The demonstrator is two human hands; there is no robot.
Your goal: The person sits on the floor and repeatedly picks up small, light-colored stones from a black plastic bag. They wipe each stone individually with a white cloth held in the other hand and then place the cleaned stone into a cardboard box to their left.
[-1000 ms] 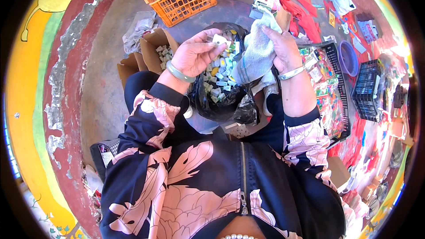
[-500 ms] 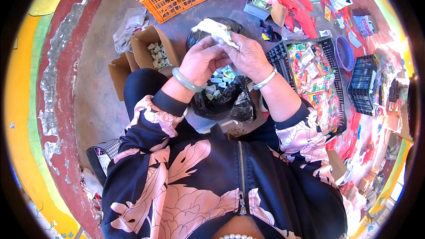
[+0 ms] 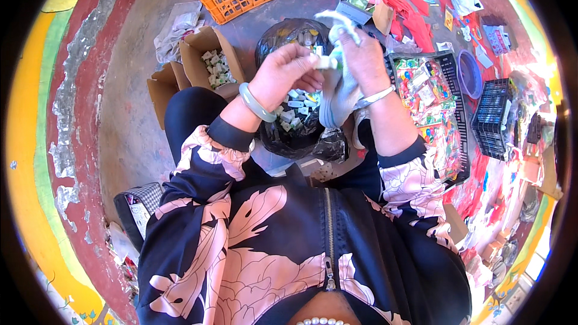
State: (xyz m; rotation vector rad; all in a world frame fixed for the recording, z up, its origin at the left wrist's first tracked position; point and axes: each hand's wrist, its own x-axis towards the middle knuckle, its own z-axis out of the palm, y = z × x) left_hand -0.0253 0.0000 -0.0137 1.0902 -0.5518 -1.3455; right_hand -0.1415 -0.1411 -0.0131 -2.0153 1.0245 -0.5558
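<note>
Left hand point(image 3: 289, 72) is now pinching a small white piece point(image 3: 328, 61) off the grey cloth point(image 3: 338, 87) that right hand point(image 3: 361, 54) is gripping (a second ago it was over the black bag point(image 3: 295, 126)).

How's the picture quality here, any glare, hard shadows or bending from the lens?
Head view: strong sunlight, with hard shadows on the concrete floor beside the cardboard box. The far right rim is washed out by glare. Fisheye bending curves the painted edge on the left. The left hand and right hand, on a pale cloth above the black bag, look reasonably sharp.
</note>
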